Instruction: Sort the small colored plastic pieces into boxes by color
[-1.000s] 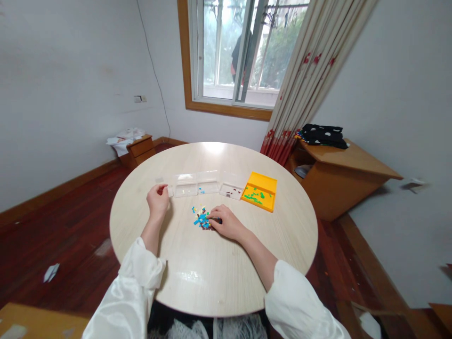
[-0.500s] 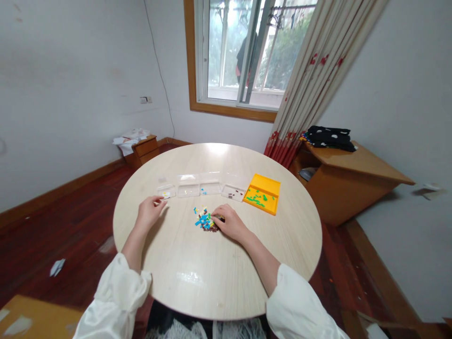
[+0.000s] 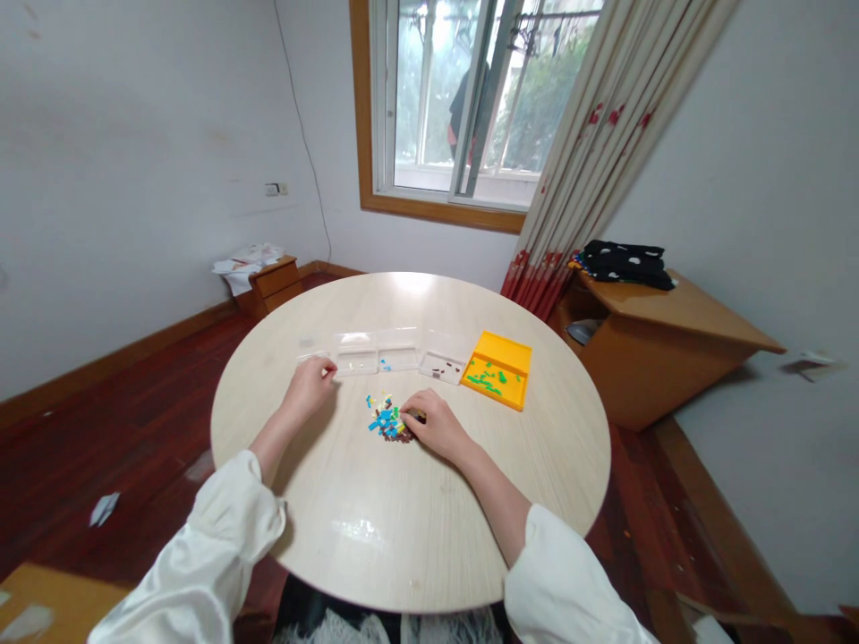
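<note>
A small mixed pile of blue, green, yellow, cream and brown toy building bricks (image 3: pixel 386 422) lies mid-table. My right hand (image 3: pixel 439 425) rests at the pile's right side, fingers curled in with the tips among the pieces; whatever they pinch is too small to make out. My left hand (image 3: pixel 309 389) is up by the row of boxes, its fingers pressed together beside the left end of a clear plastic box (image 3: pixel 358 368) with a few pale pieces. Anything between those fingertips is hidden. This hand covers most of the leftmost clear box (image 3: pixel 310 344).
Further right stand a clear box (image 3: pixel 398 365) with blue pieces, another clear box (image 3: pixel 439 377) with brown ones, and an open yellow case (image 3: pixel 508 352) with green ones. All sit on a round pale table (image 3: pixel 403 501). A wooden desk (image 3: pixel 664 331) stands at the right.
My left hand has moved right, from the leftmost clear box toward the left end of the second box. My right hand stays at the brick pile.
</note>
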A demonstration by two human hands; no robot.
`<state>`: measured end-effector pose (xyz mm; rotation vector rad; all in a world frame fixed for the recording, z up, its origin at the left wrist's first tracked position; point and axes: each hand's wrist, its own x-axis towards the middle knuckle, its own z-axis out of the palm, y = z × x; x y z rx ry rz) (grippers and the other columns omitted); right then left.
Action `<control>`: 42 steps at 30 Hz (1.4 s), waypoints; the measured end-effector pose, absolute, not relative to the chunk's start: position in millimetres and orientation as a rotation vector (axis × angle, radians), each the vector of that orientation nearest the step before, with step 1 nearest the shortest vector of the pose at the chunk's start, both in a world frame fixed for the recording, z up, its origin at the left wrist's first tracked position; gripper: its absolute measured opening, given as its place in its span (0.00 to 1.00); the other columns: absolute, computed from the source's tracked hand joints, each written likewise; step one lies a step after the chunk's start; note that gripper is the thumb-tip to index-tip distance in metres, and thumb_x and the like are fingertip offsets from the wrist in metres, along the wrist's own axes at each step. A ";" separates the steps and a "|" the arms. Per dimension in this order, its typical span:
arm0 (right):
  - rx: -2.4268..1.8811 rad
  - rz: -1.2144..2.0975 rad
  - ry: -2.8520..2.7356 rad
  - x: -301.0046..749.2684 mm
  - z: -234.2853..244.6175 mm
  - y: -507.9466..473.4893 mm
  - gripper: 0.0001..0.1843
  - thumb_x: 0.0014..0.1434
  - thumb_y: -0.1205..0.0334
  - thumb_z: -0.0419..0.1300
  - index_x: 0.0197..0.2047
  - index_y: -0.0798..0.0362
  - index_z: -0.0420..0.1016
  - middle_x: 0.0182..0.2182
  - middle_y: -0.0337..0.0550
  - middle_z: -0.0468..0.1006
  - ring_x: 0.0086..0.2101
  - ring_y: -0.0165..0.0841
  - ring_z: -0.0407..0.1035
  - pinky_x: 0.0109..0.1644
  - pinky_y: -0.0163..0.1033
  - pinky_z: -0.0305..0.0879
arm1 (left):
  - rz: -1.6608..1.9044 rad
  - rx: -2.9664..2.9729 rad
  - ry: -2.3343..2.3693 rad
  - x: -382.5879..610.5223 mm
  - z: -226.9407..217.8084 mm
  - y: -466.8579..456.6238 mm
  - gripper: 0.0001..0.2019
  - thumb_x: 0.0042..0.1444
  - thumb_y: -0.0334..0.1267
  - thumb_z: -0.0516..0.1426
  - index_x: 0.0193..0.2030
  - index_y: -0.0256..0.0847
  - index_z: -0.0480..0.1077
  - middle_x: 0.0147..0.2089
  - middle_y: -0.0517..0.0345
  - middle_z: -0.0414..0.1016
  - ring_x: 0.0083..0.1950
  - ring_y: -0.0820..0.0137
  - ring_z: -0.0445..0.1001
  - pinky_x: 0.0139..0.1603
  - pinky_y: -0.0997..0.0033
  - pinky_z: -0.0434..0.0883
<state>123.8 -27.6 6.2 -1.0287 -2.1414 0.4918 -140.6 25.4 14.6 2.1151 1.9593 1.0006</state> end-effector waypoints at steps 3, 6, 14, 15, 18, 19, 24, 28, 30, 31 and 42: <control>-1.039 0.509 -2.076 125.6 6.7 -27.1 0.07 0.52 0.73 0.57 0.28 0.53 0.73 0.29 0.41 0.75 0.34 0.32 0.67 0.41 0.38 0.63 | 1.055 2.095 1.905 -124.0 29.2 43.5 0.07 0.47 0.32 0.53 0.28 0.39 0.73 0.34 0.49 0.75 0.37 0.61 0.73 0.44 0.63 0.67; -1.086 0.564 -1.975 128.2 5.6 -26.5 0.09 0.50 0.75 0.55 0.29 0.53 0.72 0.29 0.39 0.74 0.31 0.29 0.67 0.38 0.36 0.64 | 1.071 2.082 1.874 -112.0 31.1 54.6 0.08 0.45 0.31 0.53 0.30 0.38 0.73 0.37 0.47 0.75 0.41 0.60 0.72 0.48 0.61 0.66; -1.127 0.599 -1.752 131.7 4.2 -18.0 0.11 0.51 0.69 0.53 0.38 0.54 0.74 0.34 0.44 0.76 0.33 0.32 0.69 0.37 0.37 0.66 | 1.068 2.011 1.668 -90.5 16.8 19.8 0.07 0.47 0.35 0.55 0.30 0.40 0.75 0.33 0.51 0.75 0.34 0.64 0.71 0.42 0.64 0.67; -1.130 0.563 -1.719 135.5 5.8 -15.3 0.13 0.52 0.68 0.53 0.40 0.54 0.74 0.35 0.45 0.77 0.34 0.32 0.69 0.37 0.38 0.66 | 1.067 2.010 1.623 -86.4 15.9 13.2 0.07 0.47 0.35 0.55 0.29 0.40 0.75 0.33 0.51 0.75 0.34 0.64 0.72 0.42 0.65 0.67; -1.201 0.387 -1.575 156.7 11.9 -4.8 0.13 0.53 0.66 0.52 0.40 0.54 0.74 0.37 0.48 0.77 0.35 0.34 0.69 0.39 0.40 0.66 | 1.052 2.007 1.538 -73.5 12.5 -1.6 0.08 0.48 0.35 0.55 0.28 0.40 0.75 0.31 0.51 0.75 0.35 0.63 0.72 0.42 0.64 0.67; -1.233 0.324 -1.528 166.6 13.4 -1.0 0.13 0.53 0.65 0.52 0.39 0.55 0.75 0.37 0.49 0.77 0.35 0.35 0.69 0.40 0.41 0.66 | 1.034 2.015 1.528 -69.6 11.0 -4.5 0.08 0.48 0.35 0.54 0.28 0.40 0.75 0.31 0.51 0.75 0.35 0.63 0.72 0.42 0.64 0.67; -1.351 0.112 -1.298 218.6 11.0 14.4 0.13 0.51 0.65 0.52 0.35 0.57 0.75 0.35 0.50 0.77 0.37 0.37 0.69 0.42 0.43 0.66 | 0.920 2.061 1.519 -59.8 2.9 -7.6 0.10 0.50 0.34 0.53 0.30 0.39 0.76 0.34 0.49 0.76 0.38 0.64 0.73 0.42 0.66 0.67; -1.430 0.117 -1.193 241.1 1.5 21.0 0.16 0.49 0.65 0.52 0.39 0.59 0.75 0.38 0.53 0.76 0.38 0.38 0.69 0.42 0.44 0.67 | 0.880 2.133 1.562 -63.2 -1.2 -4.9 0.10 0.52 0.33 0.52 0.33 0.37 0.76 0.36 0.48 0.76 0.40 0.65 0.72 0.44 0.67 0.66; -1.443 0.110 -1.180 244.5 -2.2 23.0 0.17 0.49 0.65 0.52 0.41 0.59 0.75 0.40 0.54 0.76 0.40 0.38 0.69 0.45 0.45 0.66 | 0.846 2.171 1.589 -65.6 -1.6 -3.3 0.11 0.53 0.34 0.52 0.34 0.36 0.76 0.37 0.48 0.76 0.41 0.65 0.72 0.45 0.67 0.66; -1.445 0.105 -1.178 244.9 -3.5 23.8 0.18 0.49 0.65 0.52 0.42 0.59 0.75 0.40 0.54 0.75 0.40 0.38 0.69 0.46 0.45 0.66 | 0.828 2.185 1.600 -66.5 -1.5 -2.4 0.12 0.53 0.34 0.52 0.35 0.35 0.77 0.37 0.47 0.76 0.41 0.65 0.72 0.45 0.68 0.66; -1.425 0.107 -1.387 221.2 -7.0 20.5 0.15 0.50 0.66 0.53 0.40 0.58 0.76 0.37 0.51 0.76 0.38 0.38 0.68 0.44 0.45 0.66 | 0.647 2.302 1.586 -64.6 4.2 10.8 0.12 0.51 0.30 0.52 0.36 0.36 0.78 0.38 0.47 0.76 0.41 0.64 0.73 0.45 0.70 0.67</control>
